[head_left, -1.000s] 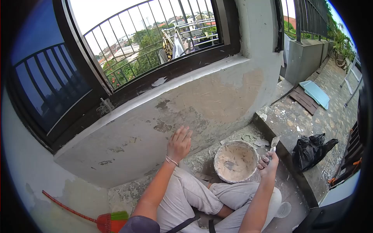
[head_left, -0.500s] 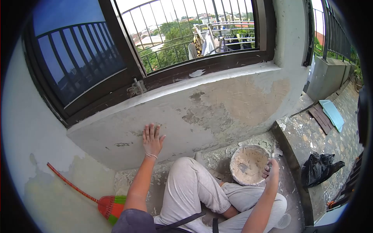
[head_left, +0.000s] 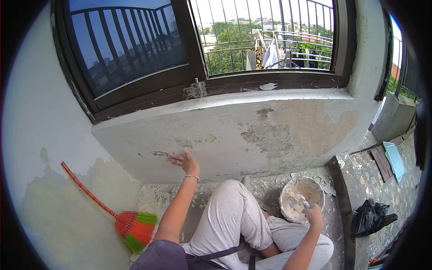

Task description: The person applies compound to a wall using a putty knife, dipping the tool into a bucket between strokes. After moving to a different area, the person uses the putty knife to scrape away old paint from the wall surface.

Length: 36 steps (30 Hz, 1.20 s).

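Note:
My left hand (head_left: 186, 163) is up against or just in front of the patchy grey wall (head_left: 211, 157), fingers stretched out and pointing left; whether it touches cannot be told. A bracelet circles that wrist. My right hand (head_left: 314, 214) is closed round the handle of a putty knife (head_left: 305, 203), its blade dipping into the bucket (head_left: 321, 192). Pale, creamy filler (head_left: 293, 204) coats the bucket's bottom and sides. Smoothed beige filler (head_left: 317, 126) covers the wall's right part, with rough, flaked patches beside it.
A red-and-green broom (head_left: 130, 227) leans at the left wall. Paint flakes (head_left: 157, 195) litter the floor by the wall. On the right ledge lie a black plastic bag (head_left: 371, 218), a light-blue sheet (head_left: 394, 159) and a brown piece (head_left: 381, 165). Above is a dark-framed window (head_left: 270, 81).
My right hand has lowered the putty knife from the bucket's rim into the filler. My left hand has turned from fingers up to fingers left. The view has shifted.

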Motion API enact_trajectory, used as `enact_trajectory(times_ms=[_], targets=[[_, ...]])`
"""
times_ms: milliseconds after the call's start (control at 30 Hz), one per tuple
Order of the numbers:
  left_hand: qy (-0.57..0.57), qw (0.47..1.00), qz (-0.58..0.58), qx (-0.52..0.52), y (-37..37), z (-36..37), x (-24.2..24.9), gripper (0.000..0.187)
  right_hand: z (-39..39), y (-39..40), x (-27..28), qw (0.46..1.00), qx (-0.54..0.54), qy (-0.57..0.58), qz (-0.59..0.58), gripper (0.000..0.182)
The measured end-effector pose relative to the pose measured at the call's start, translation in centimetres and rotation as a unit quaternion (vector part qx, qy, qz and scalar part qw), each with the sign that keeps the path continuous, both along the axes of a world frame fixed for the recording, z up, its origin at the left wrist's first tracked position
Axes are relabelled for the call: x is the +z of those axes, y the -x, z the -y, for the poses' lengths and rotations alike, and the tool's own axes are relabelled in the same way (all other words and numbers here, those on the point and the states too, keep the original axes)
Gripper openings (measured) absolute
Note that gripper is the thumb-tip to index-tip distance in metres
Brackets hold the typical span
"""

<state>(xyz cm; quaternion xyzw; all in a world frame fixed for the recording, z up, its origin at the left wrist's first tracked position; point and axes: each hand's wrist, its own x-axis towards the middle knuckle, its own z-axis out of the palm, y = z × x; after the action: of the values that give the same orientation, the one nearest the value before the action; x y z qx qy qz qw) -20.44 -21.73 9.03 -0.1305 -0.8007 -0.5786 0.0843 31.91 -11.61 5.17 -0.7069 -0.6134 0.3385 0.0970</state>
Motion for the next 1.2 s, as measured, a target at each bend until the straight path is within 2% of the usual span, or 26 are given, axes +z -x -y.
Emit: enact_trajectory(times_ms=[33, 133, 233, 333, 433, 533, 633, 733, 933, 1067, 1200], targets=[[-0.024, 0.999, 0.035, -0.014, -0.2, 0.2, 0.6, 0.096, -0.1, 0.3, -0.1, 1.0, 0.008, 0.0, 0.0, 0.041], [-0.01, 0.998, 0.044, -0.053, 0.3, 1.0, 0.8, 0.093, -0.3, 0.8, -1.8, 1.0, 0.027, 0.01, 0.008, 0.04], [0.093, 0.987, -0.021, -0.128, -1.4, 2.3, 1.6, 0.093, -1.2, 1.4, -4.0, 0.998, 0.044, 0.03, 0.025, 0.041], [0.114, 0.964, -0.137, -0.199, -4.4, 4.1, 2.9, 0.084, -0.9, 1.7, -4.5, 0.997, 0.067, 0.018, 0.032, 0.038], [0.153, 0.921, -0.217, -0.285, -5.6, 6.4, 4.5, 0.071, -0.4, 2.5, -3.9, 0.996, 0.082, -0.024, 0.017, 0.029], [0.1, 0.891, -0.188, -0.401, -5.0, 7.8, 4.0, 0.051, 0.5, 3.3, -0.9, 0.996, 0.059, 0.04, -0.044, 0.035], [0.19, 0.879, -0.228, -0.373, -5.2, 9.3, 3.6, 0.039, 0.8, 3.8, -0.1, 0.994, 0.05, 0.044, -0.084, 0.036], [0.135, 0.91, -0.196, -0.339, -5.6, 10.5, 2.7, 0.031, 0.7, 4.1, -0.9, 0.992, 0.025, 0.049, -0.111, 0.034], [0.141, 0.926, -0.161, -0.31, -5.6, 13.1, 1.7, 0.03, -0.3, 3.5, -2.9, 0.959, -0.054, 0.092, -0.261, 0.039], [0.157, 0.927, -0.135, -0.312, -5.9, 13.7, 1.4, 0.031, -0.6, 3.3, -4.2, 0.945, -0.068, 0.117, -0.296, 0.045], [0.138, 0.923, -0.177, -0.312, -5.9, 13.3, 1.1, 0.032, 0.0, 3.4, -3.3, 0.928, -0.115, 0.142, -0.323, 0.046]])
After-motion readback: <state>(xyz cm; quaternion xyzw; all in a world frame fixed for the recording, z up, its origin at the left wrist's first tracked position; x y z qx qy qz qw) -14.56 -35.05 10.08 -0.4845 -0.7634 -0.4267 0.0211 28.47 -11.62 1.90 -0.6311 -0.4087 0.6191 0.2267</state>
